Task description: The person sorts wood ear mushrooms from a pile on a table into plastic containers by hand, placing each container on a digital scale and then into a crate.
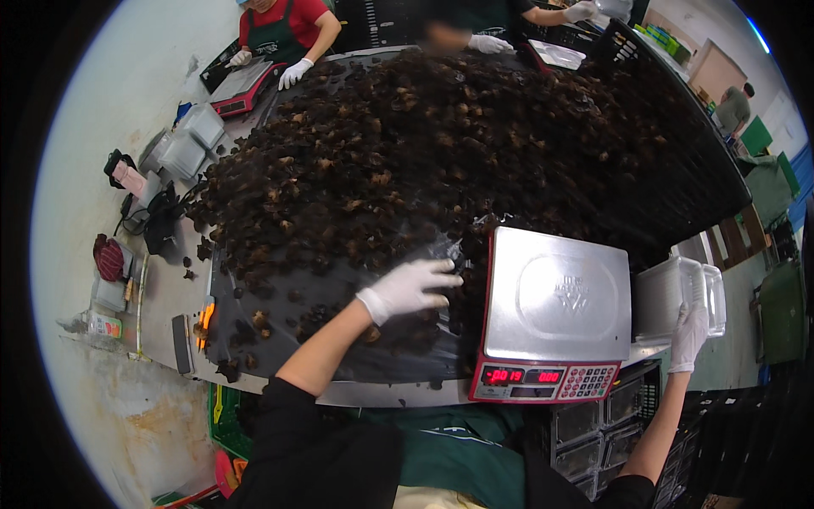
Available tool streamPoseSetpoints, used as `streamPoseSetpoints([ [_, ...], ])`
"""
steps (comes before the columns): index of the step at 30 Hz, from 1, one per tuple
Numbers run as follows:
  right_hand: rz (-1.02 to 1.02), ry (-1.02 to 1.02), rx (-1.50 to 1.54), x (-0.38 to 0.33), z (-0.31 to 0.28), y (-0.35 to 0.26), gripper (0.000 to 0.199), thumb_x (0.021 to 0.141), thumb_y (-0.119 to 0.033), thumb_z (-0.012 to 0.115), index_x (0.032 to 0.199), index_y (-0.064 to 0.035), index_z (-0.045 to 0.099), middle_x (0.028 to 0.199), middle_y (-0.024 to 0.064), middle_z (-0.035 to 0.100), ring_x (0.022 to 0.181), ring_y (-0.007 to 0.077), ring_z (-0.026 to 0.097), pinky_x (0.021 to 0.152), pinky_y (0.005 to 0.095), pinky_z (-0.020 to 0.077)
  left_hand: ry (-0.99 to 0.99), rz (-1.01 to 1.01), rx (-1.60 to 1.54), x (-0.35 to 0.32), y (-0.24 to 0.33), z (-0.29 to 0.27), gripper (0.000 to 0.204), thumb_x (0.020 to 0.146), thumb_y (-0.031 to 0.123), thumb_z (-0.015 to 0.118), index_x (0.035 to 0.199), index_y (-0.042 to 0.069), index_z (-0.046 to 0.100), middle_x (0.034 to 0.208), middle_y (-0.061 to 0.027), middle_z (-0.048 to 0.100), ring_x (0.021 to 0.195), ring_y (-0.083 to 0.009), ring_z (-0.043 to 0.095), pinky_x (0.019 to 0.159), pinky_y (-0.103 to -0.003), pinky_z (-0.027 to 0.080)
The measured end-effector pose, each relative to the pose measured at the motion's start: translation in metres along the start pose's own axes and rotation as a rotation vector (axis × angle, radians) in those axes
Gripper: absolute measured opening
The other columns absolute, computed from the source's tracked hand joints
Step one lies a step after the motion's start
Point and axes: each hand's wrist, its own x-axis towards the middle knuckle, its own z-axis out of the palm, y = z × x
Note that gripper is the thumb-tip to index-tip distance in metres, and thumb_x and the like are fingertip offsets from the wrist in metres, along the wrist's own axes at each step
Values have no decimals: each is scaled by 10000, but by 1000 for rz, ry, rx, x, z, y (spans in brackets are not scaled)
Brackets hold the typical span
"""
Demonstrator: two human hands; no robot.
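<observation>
A wide heap of dark brown, ruffled wood ear mushrooms covers the black-sheeted table. Over its near edge my left hand, in a white glove, is open with fingers spread and nothing in it. To its right stands a red digital scale with a bare metal plate and lit red digits. Beyond the scale, a stack of clear plastic trays sits at the table's right edge. My gloved right hand closes on the near rim of a tray there; its fingertips are partly hidden.
Across the table, two co-workers in green aprons stand by red scales. Plastic tubs line the left side; orange-handled scissors lie at the left edge. A black crate borders the heap's right. Crated trays stand below.
</observation>
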Motion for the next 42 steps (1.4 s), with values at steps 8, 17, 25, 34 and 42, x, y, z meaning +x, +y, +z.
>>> streamPoseSetpoints([
  [8, 116, -284, 220, 2, 18, -3, 469, 1062, -319, 406, 864, 56, 607, 761, 249, 611, 715, 432, 571, 670, 490, 427, 719, -417, 598, 18, -174, -127, 574, 809, 405, 737, 1352, 284, 597, 1472, -135, 474, 1358, -374, 424, 1106, -496, 364],
  [17, 71, -170, 221, -7, 16, -5, 420, 1058, -300, 413, 859, 32, 576, 747, 239, 590, 720, 429, 561, 662, 496, 412, 296, -367, 447, 35, -81, -38, 495, 784, 500, 714, 1227, 283, 675, 1412, -133, 488, 1247, -388, 462, 993, -498, 440],
  [25, 96, -177, 277, -11, 23, -3, 409, 1058, -293, 407, 853, 24, 565, 761, 236, 578, 740, 423, 556, 673, 490, 406, -140, -35, 99, 1, 6, -36, 498, 878, 357, 682, 1360, 272, 590, 1505, -103, 442, 1255, -332, 540, 1044, -398, 468],
  [34, 109, -219, 208, -4, 5, -20, 401, 1058, -286, 405, 848, 30, 534, 773, 230, 561, 745, 416, 544, 676, 487, 401, 649, -483, 758, 103, -181, -147, 304, 794, 179, 735, 1097, 170, 712, 1008, -96, 590, 977, -297, 612, 781, -414, 539],
  [42, 150, -273, 244, -4, -1, -29, 366, 1055, -269, 423, 866, 25, 533, 770, 225, 560, 742, 412, 541, 688, 471, 411, 824, -228, 711, 108, -205, -156, 157, 735, 145, 747, 816, 70, 635, 1010, -94, 596, 974, -289, 585, 791, -388, 512],
])
